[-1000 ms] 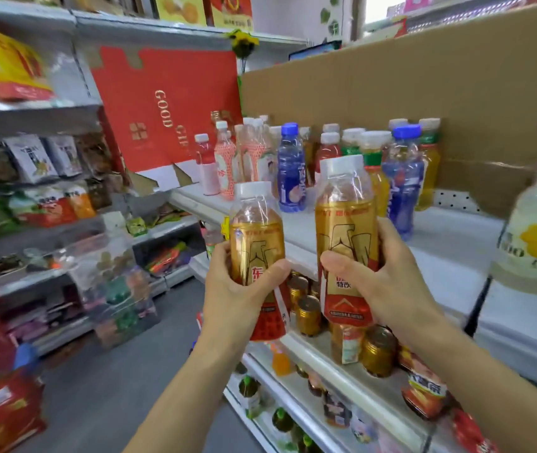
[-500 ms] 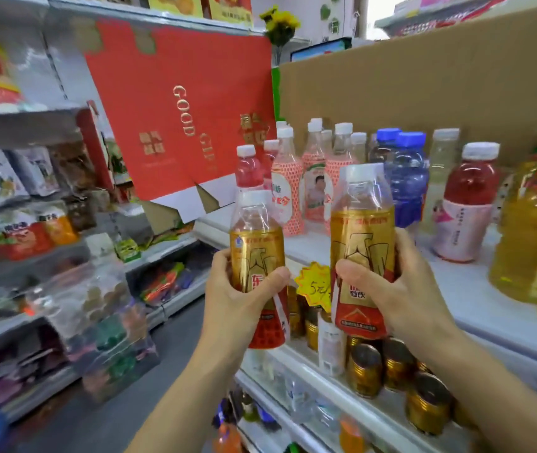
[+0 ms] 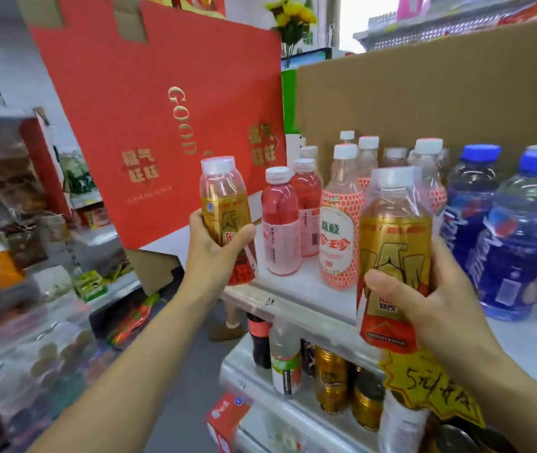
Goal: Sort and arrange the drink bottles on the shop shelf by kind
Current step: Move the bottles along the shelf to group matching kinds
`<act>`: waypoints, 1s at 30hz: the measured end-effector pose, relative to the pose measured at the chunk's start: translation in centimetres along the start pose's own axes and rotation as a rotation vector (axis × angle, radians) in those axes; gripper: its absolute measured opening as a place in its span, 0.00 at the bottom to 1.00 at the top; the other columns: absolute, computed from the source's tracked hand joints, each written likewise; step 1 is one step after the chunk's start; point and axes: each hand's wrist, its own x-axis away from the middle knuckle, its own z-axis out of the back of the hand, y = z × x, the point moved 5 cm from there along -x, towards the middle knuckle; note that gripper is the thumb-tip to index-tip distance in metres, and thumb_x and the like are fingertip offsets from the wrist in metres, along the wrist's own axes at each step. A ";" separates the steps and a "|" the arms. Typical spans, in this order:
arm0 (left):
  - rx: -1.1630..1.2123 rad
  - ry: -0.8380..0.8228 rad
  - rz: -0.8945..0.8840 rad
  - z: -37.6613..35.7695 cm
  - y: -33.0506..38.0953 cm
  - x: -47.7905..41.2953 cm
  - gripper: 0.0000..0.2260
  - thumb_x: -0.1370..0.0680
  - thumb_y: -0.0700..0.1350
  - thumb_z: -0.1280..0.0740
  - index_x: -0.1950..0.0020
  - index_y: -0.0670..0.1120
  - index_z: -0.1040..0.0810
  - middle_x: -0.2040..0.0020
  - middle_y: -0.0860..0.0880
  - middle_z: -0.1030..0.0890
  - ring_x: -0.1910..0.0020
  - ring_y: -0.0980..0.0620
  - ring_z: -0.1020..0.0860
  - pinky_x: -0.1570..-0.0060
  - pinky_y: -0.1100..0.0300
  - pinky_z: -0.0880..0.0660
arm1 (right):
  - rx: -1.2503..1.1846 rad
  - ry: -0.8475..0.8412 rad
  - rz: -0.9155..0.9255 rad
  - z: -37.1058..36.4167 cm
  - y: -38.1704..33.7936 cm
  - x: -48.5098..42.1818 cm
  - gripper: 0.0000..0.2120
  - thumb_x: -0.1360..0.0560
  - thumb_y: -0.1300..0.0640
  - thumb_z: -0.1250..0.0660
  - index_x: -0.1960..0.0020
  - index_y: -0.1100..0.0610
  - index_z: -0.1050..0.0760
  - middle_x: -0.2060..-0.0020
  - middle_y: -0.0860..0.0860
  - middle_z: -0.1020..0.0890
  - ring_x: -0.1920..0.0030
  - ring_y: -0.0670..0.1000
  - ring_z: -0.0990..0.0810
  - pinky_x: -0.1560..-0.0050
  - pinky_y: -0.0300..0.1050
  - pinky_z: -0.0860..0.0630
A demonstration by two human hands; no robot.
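Left grip (image 3: 211, 255) is wrapping round a gold-label bottle (image 3: 225, 209), fingers curled on the lower half and thumb across the front. The bottle is hanging upright in the air off the shelf end, at 9 o'clock of the pink bottles (image 3: 281, 223). The red gift box (image 3: 149, 125) is leaning just behind it at 11 o'clock.

Risk: swinging this bottle in toward the shelf (image 3: 306, 291) is likely clipping the box edge or knocking the pink bottles. They are standing near the shelf lip with nothing guarding them.

At 3 o'clock of those, a net-pattern bottle (image 3: 339, 246) is standing close among more of its kind. A shove there is probably toppling the whole bunch.

Right grip (image 3: 440, 304) is clasping a second gold-label bottle (image 3: 395, 253) low on the label, holding it in front of the shelf edge, not set down. The wrap looks slick. My guess is a low one-handed hold is risking a slip down onto the cans (image 3: 331, 377) at 6 o'clock, one level below.

At 3 o'clock the blue bottles (image 3: 518, 246) are crowding the space, so I'm judging there is little free gap for a gold group. Forcing one in is pushing neighbours over. The two gold ones are looking like the same kind, neither yet placed.
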 end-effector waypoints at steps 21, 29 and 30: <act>-0.070 -0.186 0.008 -2.9 -6.8 -10.1 0.30 0.18 0.61 0.41 0.20 0.54 0.47 0.23 0.53 0.39 0.24 0.51 0.38 0.26 0.47 0.38 | 0.168 0.192 0.085 -7.6 0.6 -4.1 0.27 0.42 0.36 0.25 0.46 0.30 0.30 0.51 0.36 0.17 0.52 0.38 0.17 0.62 0.25 0.25; 0.056 -0.493 -0.364 -0.2 3.2 -3.8 0.34 0.31 0.75 0.36 0.30 0.59 0.33 0.43 0.62 0.22 0.44 0.60 0.22 0.47 0.64 0.25 | 0.132 0.149 0.142 -15.7 1.0 -5.1 0.31 0.39 0.46 0.21 0.41 0.43 0.33 0.51 0.40 0.20 0.51 0.40 0.18 0.56 0.31 0.23; 0.062 -0.525 -0.325 -0.3 3.2 -3.7 0.33 0.33 0.71 0.30 0.33 0.59 0.31 0.45 0.62 0.20 0.46 0.61 0.20 0.49 0.62 0.23 | 0.141 0.142 0.150 -16.7 1.1 -5.4 0.31 0.38 0.48 0.20 0.42 0.45 0.34 0.51 0.40 0.21 0.50 0.41 0.19 0.55 0.32 0.22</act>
